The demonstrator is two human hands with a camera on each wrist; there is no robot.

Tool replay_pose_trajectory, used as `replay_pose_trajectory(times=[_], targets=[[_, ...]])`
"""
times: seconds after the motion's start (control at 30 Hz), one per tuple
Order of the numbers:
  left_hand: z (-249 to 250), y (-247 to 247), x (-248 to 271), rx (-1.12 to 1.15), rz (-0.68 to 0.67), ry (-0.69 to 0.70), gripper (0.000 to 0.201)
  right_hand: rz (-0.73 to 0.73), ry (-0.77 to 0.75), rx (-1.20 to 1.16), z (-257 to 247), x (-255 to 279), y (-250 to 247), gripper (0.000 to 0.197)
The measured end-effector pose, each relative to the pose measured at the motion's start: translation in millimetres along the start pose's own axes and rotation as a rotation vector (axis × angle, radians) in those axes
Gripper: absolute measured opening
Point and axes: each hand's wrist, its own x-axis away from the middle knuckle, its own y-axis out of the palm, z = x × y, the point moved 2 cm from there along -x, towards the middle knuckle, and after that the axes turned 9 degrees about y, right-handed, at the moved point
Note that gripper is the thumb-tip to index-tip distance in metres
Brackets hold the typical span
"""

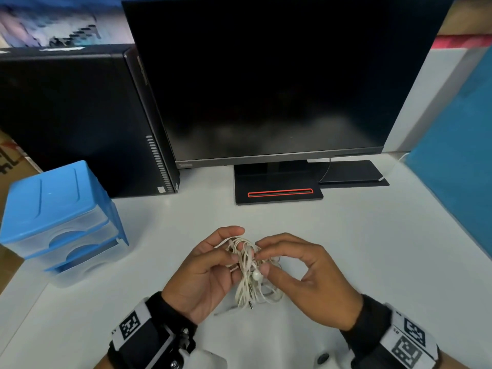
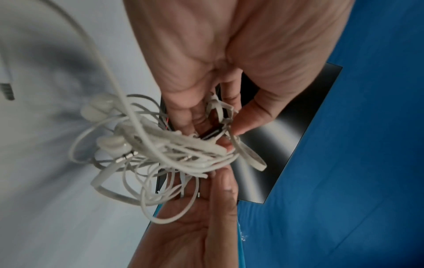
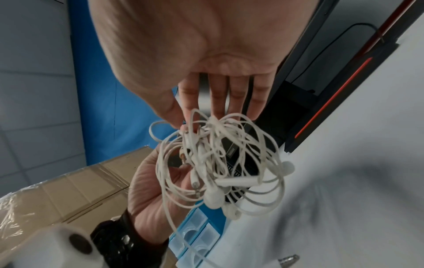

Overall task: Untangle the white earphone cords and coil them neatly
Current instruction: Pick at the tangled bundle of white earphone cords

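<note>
A tangled bunch of white earphone cords [image 1: 249,272] hangs between both hands, just above the white desk [image 1: 372,235]. My left hand [image 1: 235,245] grips the top of the bunch, with loops caught between thumb and fingers. From the right, my right hand [image 1: 262,257] pinches strands between thumb and index finger. One earbud [image 1: 257,274] shows in the middle, and a jack plug [image 1: 251,304] dangles below. The left wrist view has my left hand [image 2: 218,123] pinching a knot in the cords [image 2: 160,150]. Seen from the right wrist, my right hand [image 3: 201,121] has its fingertips on the bundle [image 3: 218,159].
A dark monitor [image 1: 279,75] on a black stand base [image 1: 277,193] stands behind the hands. A black PC tower [image 1: 80,115] and a blue drawer unit [image 1: 61,217] are at the left. A blue partition [image 1: 458,169] borders the right. Cardboard boxes [image 3: 69,190] lie beyond the desk.
</note>
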Motion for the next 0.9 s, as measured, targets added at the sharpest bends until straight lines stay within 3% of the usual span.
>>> replay_pose_trajectory(times=[0.13, 0.3, 0.43, 0.57, 0.8, 0.9], targets=[[-5, -1, 1, -0.076, -0.018, 0.000, 0.041, 0.035, 0.033, 0.011, 0, -1, -1, 0.017], [-10, -1, 3, -0.150, -0.045, -0.004, 0.061, -0.063, 0.074, -0.080, 0, -2, 0, 0.025], [-11, 0, 3, -0.187, -0.028, 0.000, 0.052, -0.086, 0.127, -0.087, 1, -3, -2, 0.022], [-9, -1, 3, -0.241, -0.030, 0.031, 0.055, -0.103, 0.188, -0.102, 1, -6, -8, 0.015], [-3, -7, -1, -0.314, -0.009, 0.092, 0.033, -0.090, 0.238, -0.066, -1, -11, -22, 0.010], [-1, -10, -1, -0.345, 0.017, 0.096, 0.033, 0.038, 0.229, -0.012, -3, -14, -27, 0.014]])
